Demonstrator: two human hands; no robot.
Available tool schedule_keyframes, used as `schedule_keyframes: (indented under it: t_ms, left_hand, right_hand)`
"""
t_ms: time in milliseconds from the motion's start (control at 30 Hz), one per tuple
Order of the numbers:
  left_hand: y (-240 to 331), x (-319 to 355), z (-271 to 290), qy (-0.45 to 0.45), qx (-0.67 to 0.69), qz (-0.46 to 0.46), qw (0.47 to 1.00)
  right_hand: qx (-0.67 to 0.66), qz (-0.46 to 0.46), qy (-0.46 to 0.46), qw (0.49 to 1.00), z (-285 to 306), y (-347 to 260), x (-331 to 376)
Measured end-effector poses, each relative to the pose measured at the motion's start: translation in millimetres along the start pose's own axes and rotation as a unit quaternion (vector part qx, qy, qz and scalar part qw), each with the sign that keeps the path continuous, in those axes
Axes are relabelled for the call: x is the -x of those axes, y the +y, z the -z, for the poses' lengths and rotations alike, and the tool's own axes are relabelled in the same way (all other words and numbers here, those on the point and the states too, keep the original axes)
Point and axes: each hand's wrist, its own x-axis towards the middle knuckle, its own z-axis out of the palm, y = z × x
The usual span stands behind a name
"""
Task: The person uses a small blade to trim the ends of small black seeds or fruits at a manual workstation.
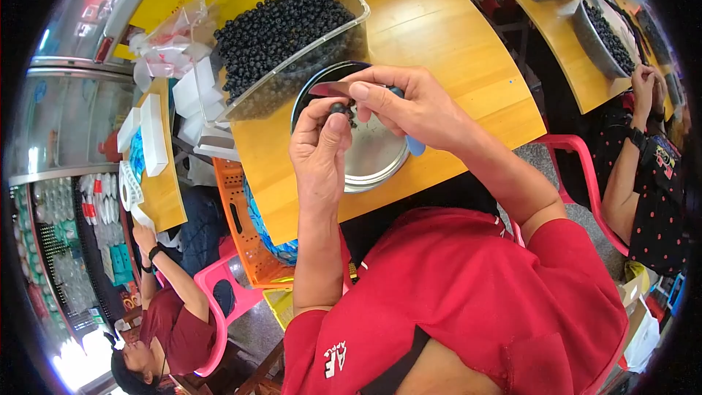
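Over a round metal pan (362,181), my left hand (319,143) pinches a small dark berry (338,108) between thumb and fingertips. My right hand (413,106) is closed around a small knife (327,89), its blade pointing left just above the berry and its blue handle partly hidden by my palm. Several small dark bits lie in the pan under my fingers. Behind the pan, toward the far left, stands a large clear plastic tub (296,60) heaped with dark round berries (281,25).
The wooden table (453,51) curves around in front of me. An orange crate (238,223) stands below its left edge. A person (175,292) sits at left, handling a white strip; another (629,168) works at right beside a berry-filled basin (603,36). White boxes (152,135) stand at left.
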Motion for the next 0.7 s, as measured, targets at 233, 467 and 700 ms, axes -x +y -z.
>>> schedule_keyframes:
  t_ms: [233,467,700]
  left_hand:
    - [2,1,5,0.005,-0.049,-0.02,0.999]
    - [8,1,8,0.0,-0.13,-0.033,0.991]
    - [9,3,14,-0.027,-0.142,-0.049,0.988]
  right_hand:
    - [0.044,0.03,-0.024,0.998,-2,1,6]
    - [0.017,-0.01,-0.054,0.998,4,-3,5]
    - [0.01,-0.047,-0.076,0.996,6,-6,4]
